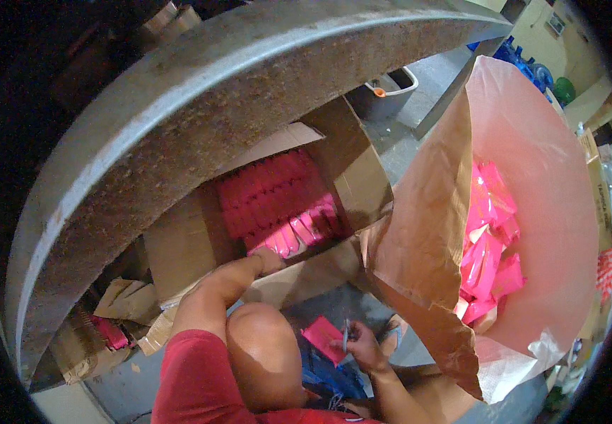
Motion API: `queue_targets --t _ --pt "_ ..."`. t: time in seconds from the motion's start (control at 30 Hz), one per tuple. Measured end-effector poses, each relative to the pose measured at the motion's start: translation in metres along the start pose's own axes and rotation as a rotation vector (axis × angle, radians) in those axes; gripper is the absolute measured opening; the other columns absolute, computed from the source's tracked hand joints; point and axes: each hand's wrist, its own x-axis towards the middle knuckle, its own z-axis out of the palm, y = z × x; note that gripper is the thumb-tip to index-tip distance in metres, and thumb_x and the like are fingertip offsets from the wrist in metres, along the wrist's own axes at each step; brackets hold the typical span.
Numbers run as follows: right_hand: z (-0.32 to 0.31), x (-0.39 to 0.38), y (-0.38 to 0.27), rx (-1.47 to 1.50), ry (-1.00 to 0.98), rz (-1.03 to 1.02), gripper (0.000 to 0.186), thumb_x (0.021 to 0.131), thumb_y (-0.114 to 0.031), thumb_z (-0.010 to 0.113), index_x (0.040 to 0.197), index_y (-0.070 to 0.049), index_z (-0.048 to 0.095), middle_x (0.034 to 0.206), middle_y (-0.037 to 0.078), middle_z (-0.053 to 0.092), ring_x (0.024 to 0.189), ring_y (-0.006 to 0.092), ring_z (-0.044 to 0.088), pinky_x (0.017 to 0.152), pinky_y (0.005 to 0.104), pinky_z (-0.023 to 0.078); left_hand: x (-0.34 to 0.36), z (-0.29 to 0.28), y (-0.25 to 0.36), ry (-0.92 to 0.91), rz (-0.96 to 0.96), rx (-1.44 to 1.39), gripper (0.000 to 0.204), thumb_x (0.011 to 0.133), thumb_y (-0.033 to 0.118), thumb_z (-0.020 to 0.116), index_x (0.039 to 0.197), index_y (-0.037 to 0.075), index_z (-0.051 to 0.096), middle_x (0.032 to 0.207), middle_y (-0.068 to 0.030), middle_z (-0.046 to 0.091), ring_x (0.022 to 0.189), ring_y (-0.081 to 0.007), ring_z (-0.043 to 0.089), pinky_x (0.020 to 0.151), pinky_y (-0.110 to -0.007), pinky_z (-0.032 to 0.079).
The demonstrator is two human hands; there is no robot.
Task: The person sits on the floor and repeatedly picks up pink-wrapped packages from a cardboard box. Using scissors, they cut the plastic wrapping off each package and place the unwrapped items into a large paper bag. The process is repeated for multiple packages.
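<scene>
A cardboard box [362, 152] stands with its flaps raised, holding rows of shiny pink packets [271, 187]. My left hand [271, 260] reaches over its near side and touches the nearest packets; its fingers are mostly hidden among them. Lower down, beside my bare knee, my right hand [366, 348] is closed on a single flat pink packet [322, 338]. A slim greyish thing [346, 332] also stands up from the fingers of that hand, too small to name. To the right, a big paper sack [419, 233] with a pale lining gapes, with loose pink packets [488, 261] inside.
A rusty metal beam [200, 116] arches over the box's far side. Torn cardboard [126, 300] lies at the left, with another pink packet [110, 332] by it. Behind the box stands a grey bin [391, 99]. Blue water bottles [521, 63] are at the far right.
</scene>
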Motion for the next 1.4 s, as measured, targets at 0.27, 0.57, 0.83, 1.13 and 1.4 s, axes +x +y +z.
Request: queue_targets --t 0.27,0.57,0.83,1.13,1.4 --pt "-0.002 -0.001 0.001 -0.024 -0.064 -0.028 0.030 0.073 0.004 0.071 0.097 0.000 0.053 0.090 0.007 0.058 0.081 0.0175 0.064 0.079 0.0288 0.053 -0.031 -0.030 0.013 0.062 0.278 0.206 0.028 0.081 0.028 0.051 0.096 0.014 0.070 0.099 -0.0166 0.068 0.093 -0.0342 0.066 0.076 -0.045 0.054" --pt "0.005 -0.009 -0.010 -0.100 -0.032 -0.017 0.038 0.070 -0.002 0.078 0.101 -0.002 0.056 0.086 0.004 0.057 0.078 0.0142 0.059 0.071 0.0262 0.049 -0.036 -0.073 -0.043 0.684 0.408 -0.669 0.017 0.079 0.011 0.059 0.094 0.006 0.066 0.088 -0.0179 0.065 0.085 -0.0347 0.063 0.074 -0.044 0.048" --pt "0.007 -0.002 -0.002 -0.034 -0.010 -0.009 0.039 0.068 0.000 0.079 0.099 -0.002 0.056 0.086 0.002 0.056 0.080 0.0129 0.056 0.073 0.0254 0.048 -0.118 -0.143 0.007 0.480 0.087 -0.846 0.034 0.093 0.033 0.053 0.106 0.004 0.065 0.093 -0.0126 0.067 0.084 -0.0267 0.061 0.076 -0.042 0.047" --pt "0.002 0.002 0.005 -0.090 -0.029 -0.011 0.042 0.066 -0.005 0.081 0.101 -0.002 0.057 0.086 0.000 0.055 0.082 0.0111 0.054 0.070 0.0254 0.046 -0.174 -0.103 0.094 0.196 0.624 -0.305 0.033 0.090 0.023 0.052 0.107 -0.004 0.062 0.116 -0.0242 0.054 0.112 -0.0402 0.051 0.097 -0.046 0.041" --pt "0.010 0.001 -0.016 -0.141 -0.032 -0.024 0.041 0.070 -0.005 0.076 0.104 0.000 0.055 0.086 0.000 0.056 0.079 0.0104 0.052 0.070 0.0256 0.044 -0.169 -0.114 0.077 0.318 0.559 -0.421 0.035 0.089 0.018 0.055 0.119 0.000 0.058 0.131 -0.0238 0.047 0.122 -0.0394 0.046 0.103 -0.045 0.038"
